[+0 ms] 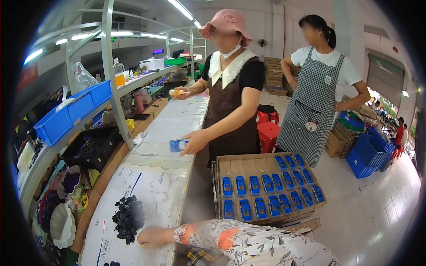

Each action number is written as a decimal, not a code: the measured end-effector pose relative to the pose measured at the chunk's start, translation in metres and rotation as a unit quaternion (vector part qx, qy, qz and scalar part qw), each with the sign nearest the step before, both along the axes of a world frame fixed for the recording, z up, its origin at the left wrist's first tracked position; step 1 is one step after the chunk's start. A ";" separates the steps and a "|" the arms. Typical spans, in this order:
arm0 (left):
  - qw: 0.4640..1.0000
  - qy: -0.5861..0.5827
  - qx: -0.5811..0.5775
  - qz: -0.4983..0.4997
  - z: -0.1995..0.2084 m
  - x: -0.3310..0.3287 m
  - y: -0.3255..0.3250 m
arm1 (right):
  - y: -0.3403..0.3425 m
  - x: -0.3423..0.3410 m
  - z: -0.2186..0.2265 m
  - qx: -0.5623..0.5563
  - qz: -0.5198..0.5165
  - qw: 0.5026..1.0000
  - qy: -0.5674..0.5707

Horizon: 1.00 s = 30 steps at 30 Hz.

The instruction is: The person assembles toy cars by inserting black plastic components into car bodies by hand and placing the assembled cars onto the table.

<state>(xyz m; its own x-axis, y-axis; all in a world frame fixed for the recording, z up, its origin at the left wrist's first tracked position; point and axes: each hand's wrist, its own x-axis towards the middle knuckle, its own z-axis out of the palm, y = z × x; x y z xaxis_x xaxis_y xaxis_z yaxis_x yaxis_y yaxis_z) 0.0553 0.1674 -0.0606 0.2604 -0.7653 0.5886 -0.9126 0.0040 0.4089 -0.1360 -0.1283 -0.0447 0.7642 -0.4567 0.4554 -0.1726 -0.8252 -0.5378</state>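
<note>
My right hand (154, 237), in a floral sleeve, rests low over the white worktop (153, 177) with its fingers curled together. A bit of yellow shows at the fingertips, too small to name. Just beside it lies a heap of small black pieces (128, 218). My left hand is out of view. Across the worktop, a co-worker in a pink hat holds a blue toy car (178, 145) in one hand and a small bottle with yellow on it (178, 92) in the other.
To the right, a cardboard tray (270, 212) carries rows of blue toy cars. Beyond it, another person in a checked apron (306, 119) stands by red stools (269, 137). Shelving with a blue bin (73, 113) lines the left, above a white scalloped dish (62, 226).
</note>
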 end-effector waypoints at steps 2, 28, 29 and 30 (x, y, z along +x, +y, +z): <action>1.000 -0.005 -0.017 0.007 0.008 -0.006 -0.001 | 0.000 0.000 0.000 0.008 0.002 1.000 0.022; 0.996 -0.043 0.024 0.077 0.023 -0.022 -0.008 | -0.054 -0.142 0.035 -0.165 -0.240 0.957 -0.010; 0.996 -0.045 0.017 0.074 0.021 -0.021 -0.008 | -0.071 -0.146 0.030 -0.181 -0.285 0.941 0.004; 0.995 -0.047 0.023 0.079 0.020 -0.019 -0.006 | -0.085 -0.146 0.030 -0.196 -0.327 0.924 0.019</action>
